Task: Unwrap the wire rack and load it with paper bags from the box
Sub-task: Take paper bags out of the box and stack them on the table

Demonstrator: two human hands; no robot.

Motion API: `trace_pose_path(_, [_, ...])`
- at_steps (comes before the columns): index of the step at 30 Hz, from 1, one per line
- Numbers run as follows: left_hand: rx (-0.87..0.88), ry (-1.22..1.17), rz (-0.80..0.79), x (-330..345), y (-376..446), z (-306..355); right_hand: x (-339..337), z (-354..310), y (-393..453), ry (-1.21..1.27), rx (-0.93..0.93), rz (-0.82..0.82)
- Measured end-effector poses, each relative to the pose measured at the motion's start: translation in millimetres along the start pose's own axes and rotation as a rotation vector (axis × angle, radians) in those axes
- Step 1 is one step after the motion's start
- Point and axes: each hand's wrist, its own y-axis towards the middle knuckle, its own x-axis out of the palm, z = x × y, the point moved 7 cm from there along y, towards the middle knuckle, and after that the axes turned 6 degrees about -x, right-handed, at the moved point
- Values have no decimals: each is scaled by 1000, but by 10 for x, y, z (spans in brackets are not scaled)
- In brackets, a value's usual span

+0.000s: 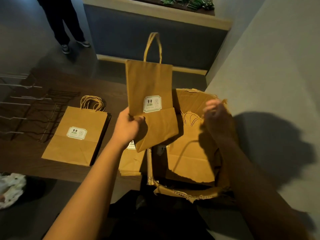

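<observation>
A shop: price-stickered paper bags, wire rack, packaged goods on a counter.

I am reading "9.9" on the white sticker of the raised paper bag. Left of it, the flat bag stack's sticker is showing "9.9" too; smaller print is staying illegible.

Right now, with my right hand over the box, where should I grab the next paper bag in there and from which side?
Probably by the twisted handle loops at the far end of the bag in the box. It lies flat with the handles standing proud, just under your right hand, so come straight down from above. The box walls block a side approach, and the bag's flat edges give little to pinch.
</observation>
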Motion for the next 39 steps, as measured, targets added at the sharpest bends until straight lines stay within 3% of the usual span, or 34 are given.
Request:
trace_pose_path(3, [-51,-63,19,-140,63,-91,477,1248,-488,-237,544,-540])
trace_pose_path(6, [-86,-55,22,-217,106,-195,624,1741,-856,-566,665,-707])
trace_pose_path(13, [-135,-112,21,-204,56,-296,936,1633,-1181,-467,743,-635])
trace_pose_path(20, [-129,-104,-9,-206,-28,-315,826,1523,-1180,-402,718,-382])
trace_pose_path(23, [-128,-115,-10,-227,-32,-310,734,1436,-1081,-211,727,-234])
trace_pose_path(25, [-128,-117,-13,-240,-26,-307,740,1283,-1038,9,731,-272])
trace_pose_path(29, [-109,-110,-36,-228,-33,-255,505,655,-799,241,626,-337])
trace_pose_path(35, [-75,-101,-131,-99,-105,-221,-154,-817,-315,254,131,-160])
trace_pose_path(39, [-97,-108,-184,48,-157,-295,261,-1487,-500,209,-127,-322])
